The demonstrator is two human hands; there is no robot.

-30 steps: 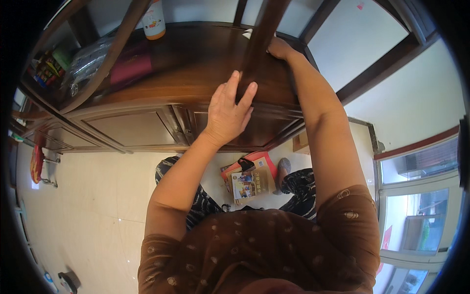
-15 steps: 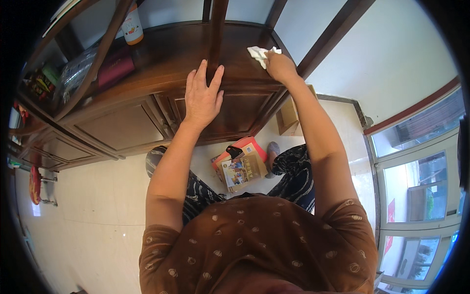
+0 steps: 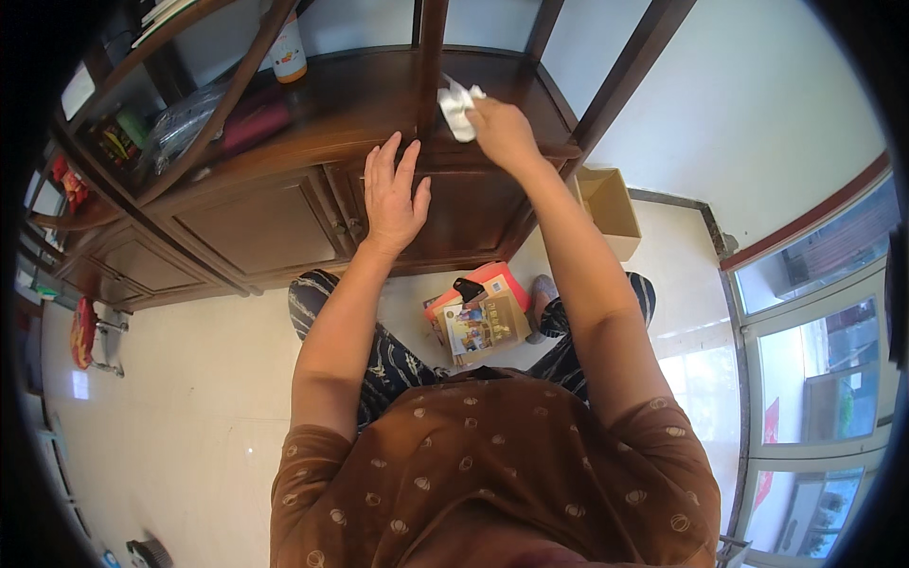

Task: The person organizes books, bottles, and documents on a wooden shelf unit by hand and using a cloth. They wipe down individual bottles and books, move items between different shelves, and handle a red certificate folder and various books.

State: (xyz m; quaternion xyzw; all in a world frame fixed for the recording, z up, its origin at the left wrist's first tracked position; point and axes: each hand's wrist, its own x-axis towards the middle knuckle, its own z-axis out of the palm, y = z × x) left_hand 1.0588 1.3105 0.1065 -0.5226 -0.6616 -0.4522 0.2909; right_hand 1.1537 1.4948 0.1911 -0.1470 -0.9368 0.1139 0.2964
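At the right part of the dark wooden worktop (image 3: 365, 93), a white cloth (image 3: 459, 112) is held just right of the upright post (image 3: 432, 66); the right hand (image 3: 504, 133) has its fingers closed on one side of it, the rest hanging loose; contact between cloth and wood cannot be confirmed. The left hand (image 3: 392, 210) is at the near edge, left of the post's foot; its fingers are spread and grip nothing; whether they bear weight cannot be told.

Step in hand, in judgement: wiping around the foot of the post; the next move would call for the cloth pressed flat, the left hand kept clear of its path.

Containers: a cardboard box (image 3: 615, 213) stands on the floor right of the cabinet, its top uncovered, contents not determinable; a white bottle (image 3: 289, 57) with an orange base stands at the far left of the worktop, contents unseen; a clear plastic wrapping (image 3: 189, 126) lies left of a maroon item (image 3: 254, 131), what it covers being indistinct; the cabinet door (image 3: 260, 222) at centre is closed, its interior hidden; books (image 3: 481, 329) lie stacked on the floor between the feet.
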